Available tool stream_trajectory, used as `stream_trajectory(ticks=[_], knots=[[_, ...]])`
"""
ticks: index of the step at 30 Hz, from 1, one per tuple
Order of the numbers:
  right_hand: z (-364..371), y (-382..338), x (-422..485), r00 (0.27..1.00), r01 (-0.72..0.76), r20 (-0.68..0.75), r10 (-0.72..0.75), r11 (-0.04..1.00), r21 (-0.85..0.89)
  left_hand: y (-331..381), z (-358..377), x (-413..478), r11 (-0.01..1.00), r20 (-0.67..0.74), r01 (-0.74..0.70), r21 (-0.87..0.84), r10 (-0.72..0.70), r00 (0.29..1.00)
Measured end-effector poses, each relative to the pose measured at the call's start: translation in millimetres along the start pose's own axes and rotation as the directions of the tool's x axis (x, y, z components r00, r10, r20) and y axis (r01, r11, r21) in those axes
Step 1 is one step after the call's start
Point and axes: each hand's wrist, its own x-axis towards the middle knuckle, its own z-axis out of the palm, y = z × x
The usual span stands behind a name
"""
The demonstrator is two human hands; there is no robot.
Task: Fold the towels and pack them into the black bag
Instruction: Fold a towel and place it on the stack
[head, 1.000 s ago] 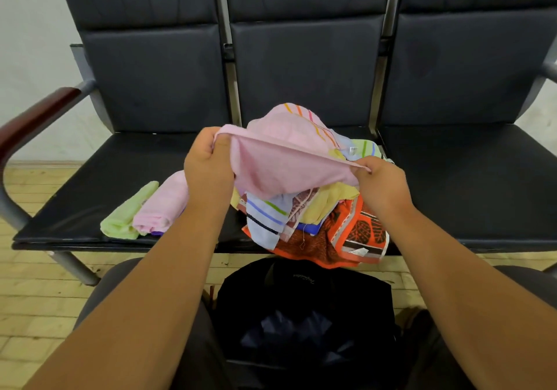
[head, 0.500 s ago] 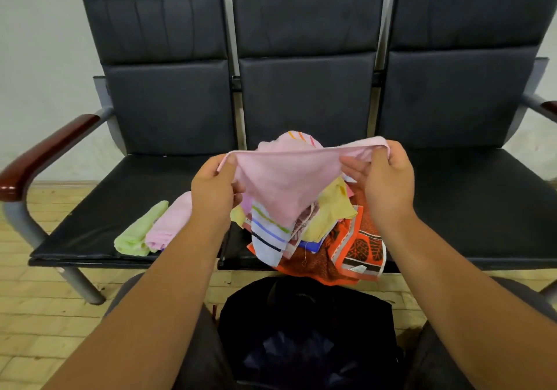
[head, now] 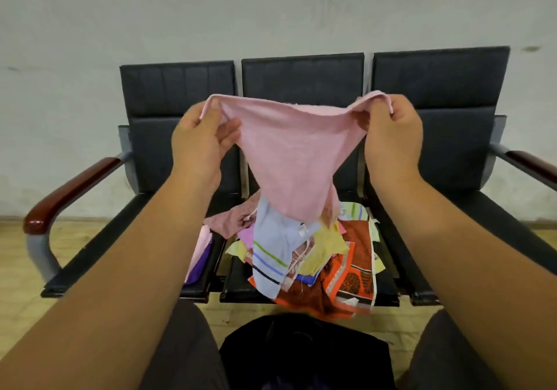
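up high, left hand [head: 199, 145] and right hand [head: 391, 136] pinch pink towel [head: 289, 154] corners — black bench [head: 437, 76], pale wall [head: 271, 12], wooden floor [head: 18, 263].

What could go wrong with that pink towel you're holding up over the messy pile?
1. The left hand and right hand pinch only the top corners of the pink towel, so a corner might slip and it could drop onto the pile.
2. Its bottom tip hangs close to the pile and could snag another towel.
3. The orange towel droops over the seat edge and might slide to the floor.
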Motion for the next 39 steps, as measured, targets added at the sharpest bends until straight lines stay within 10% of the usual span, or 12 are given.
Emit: stream_trajectory(ticks=[23,39], knots=[[-18.9,-182.2,108.2,0.949,0.275,-0.179,-0.261,0.960,0.059,195.4,76.4,54.8,0.901,0.035,-0.425,-0.084,0.429,0.903],[-17.2,-138.6,92.7,0.977,0.183,-0.112,-0.181,0.983,0.003,157.9,31.0,60.2,0.944,-0.089,-0.218,0.249,0.246,0.965]])
